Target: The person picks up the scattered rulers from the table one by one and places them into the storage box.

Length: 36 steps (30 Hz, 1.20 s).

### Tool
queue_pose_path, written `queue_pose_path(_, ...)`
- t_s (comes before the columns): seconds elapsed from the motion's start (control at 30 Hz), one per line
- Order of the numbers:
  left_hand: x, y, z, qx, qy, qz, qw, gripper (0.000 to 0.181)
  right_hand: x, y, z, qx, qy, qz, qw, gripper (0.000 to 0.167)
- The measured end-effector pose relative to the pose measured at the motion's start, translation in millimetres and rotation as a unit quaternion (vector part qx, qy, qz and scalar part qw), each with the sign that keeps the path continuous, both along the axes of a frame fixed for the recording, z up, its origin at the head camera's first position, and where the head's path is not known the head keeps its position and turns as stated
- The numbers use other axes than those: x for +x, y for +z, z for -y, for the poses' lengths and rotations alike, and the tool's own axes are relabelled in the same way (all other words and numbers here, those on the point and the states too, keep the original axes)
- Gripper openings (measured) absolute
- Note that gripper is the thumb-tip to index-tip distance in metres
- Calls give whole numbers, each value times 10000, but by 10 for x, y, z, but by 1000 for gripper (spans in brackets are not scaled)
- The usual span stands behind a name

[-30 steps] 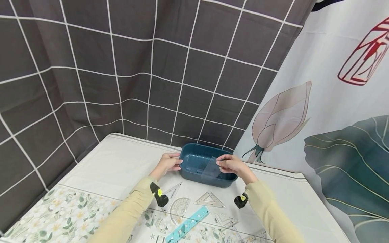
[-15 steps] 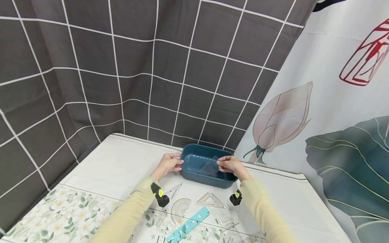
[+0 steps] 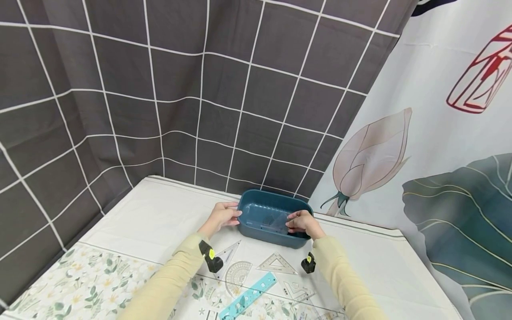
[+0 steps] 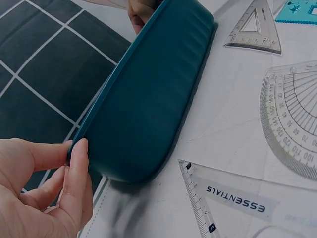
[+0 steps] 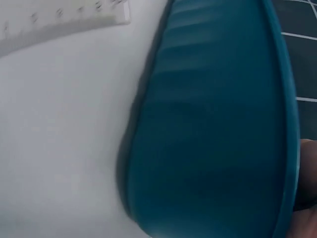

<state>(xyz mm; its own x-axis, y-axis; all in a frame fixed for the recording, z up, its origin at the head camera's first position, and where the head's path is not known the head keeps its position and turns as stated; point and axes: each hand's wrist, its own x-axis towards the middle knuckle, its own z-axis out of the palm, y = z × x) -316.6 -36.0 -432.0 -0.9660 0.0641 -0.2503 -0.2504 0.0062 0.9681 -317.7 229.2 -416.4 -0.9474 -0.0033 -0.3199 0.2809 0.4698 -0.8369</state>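
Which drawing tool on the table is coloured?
The turquoise ruler, lying slantwise in front of the dark blue bin; the protractor and set squares near it are clear and colourless.

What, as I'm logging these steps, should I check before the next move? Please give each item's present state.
1. Box upright on the table: ok.
2. Left grip on the box's rim: ok.
3. Right grip reaching over the rim, into the box: ok.
4. Clear piece in the box let go: cannot tell; too faint beside the fingertips.
5. Space on the person's side of the box free of loose things: not ok; ruler and protractor lie there.
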Motion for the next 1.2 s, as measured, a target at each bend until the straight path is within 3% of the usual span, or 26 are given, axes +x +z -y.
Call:
queue_pose_path(0.13, 1, 2, 2, 1, 22, 12, 10000, 46, -11, -54, 9, 969, -23, -348, 9947, 24)
queue_pose_path(0.27, -4, -1, -4, 15, 4, 27, 10000, 46, -14, -84, 23, 2154, 64, -645, 9744, 22)
queue_pose_path(0.37, -4, -2, -5, 20, -7, 19, 10000, 46, -6, -89, 34, 2522, 175, -688, 9651, 22)
queue_pose_path(0.73, -16, -25, 3, 73, -34, -33, 10000, 46, 34, -67, 87, 2757, 256, -738, 9581, 20)
queue_pose_path(1.2, -18, -31, 1, 24, -22, -21, 10000, 46, 39, -65, 102, 2657, 143, -626, 9619, 21)
